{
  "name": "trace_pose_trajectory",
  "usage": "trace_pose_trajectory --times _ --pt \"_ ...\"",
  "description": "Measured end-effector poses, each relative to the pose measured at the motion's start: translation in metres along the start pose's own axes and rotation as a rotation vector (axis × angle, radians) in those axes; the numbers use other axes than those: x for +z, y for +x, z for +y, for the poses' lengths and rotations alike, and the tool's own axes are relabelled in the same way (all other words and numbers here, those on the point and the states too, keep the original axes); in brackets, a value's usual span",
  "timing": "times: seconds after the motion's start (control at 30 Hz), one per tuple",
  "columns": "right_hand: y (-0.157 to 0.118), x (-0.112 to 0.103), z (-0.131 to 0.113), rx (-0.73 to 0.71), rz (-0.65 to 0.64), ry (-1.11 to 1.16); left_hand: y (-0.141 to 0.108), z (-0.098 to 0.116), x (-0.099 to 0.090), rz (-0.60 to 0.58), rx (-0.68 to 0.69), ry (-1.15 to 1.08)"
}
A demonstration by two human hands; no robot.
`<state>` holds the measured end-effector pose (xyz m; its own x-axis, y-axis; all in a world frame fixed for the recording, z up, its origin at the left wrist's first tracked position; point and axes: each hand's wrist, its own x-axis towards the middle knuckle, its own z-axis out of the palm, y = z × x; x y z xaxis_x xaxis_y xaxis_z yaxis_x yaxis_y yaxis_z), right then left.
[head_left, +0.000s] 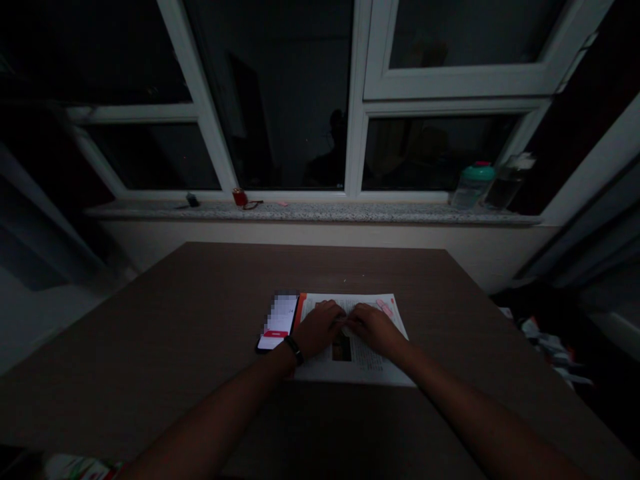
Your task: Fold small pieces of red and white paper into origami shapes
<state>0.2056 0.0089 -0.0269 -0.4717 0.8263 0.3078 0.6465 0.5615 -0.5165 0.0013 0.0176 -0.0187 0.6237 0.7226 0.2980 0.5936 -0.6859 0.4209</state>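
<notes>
Both my hands meet over a printed booklet [370,370] with an orange left edge, lying on the table. My left hand [320,328], with a dark band on its wrist, has its fingers bent together. Opposite it, my right hand [377,328] is also closed, its fingertips close to the left ones. A small pale bit shows between the fingertips, too small and dark to name. Left of the booklet lies a phone [280,317] with its screen lit. A pink clip-like item [385,307] rests on the page's upper right.
The brown table [210,300] stands against a wall below a window. On the stone sill [310,212] are a small red jar [240,197], a dark little bottle [192,199], a teal-lidded bottle [470,187] and a clear container [506,183]. Curtains hang at both sides.
</notes>
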Motion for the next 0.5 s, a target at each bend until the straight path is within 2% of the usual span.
trace_pose_trajectory --times 0.13,0.23,0.37,0.5 --pt "0.0022 0.0054 0.0021 0.085 0.080 -0.032 0.0014 0.0017 0.0003 0.016 -0.030 0.053" --pt "0.0022 0.0059 0.0011 0.100 0.090 -0.076 0.0021 0.0043 -0.0013 0.008 -0.080 0.096" --pt "0.0016 0.0015 -0.0031 0.053 0.066 -0.083 0.0021 0.0062 -0.0039 -0.024 -0.128 0.103" --pt "0.0009 -0.0006 -0.0058 0.000 0.044 -0.034 0.0013 0.0036 -0.0055 -0.049 -0.108 0.065"
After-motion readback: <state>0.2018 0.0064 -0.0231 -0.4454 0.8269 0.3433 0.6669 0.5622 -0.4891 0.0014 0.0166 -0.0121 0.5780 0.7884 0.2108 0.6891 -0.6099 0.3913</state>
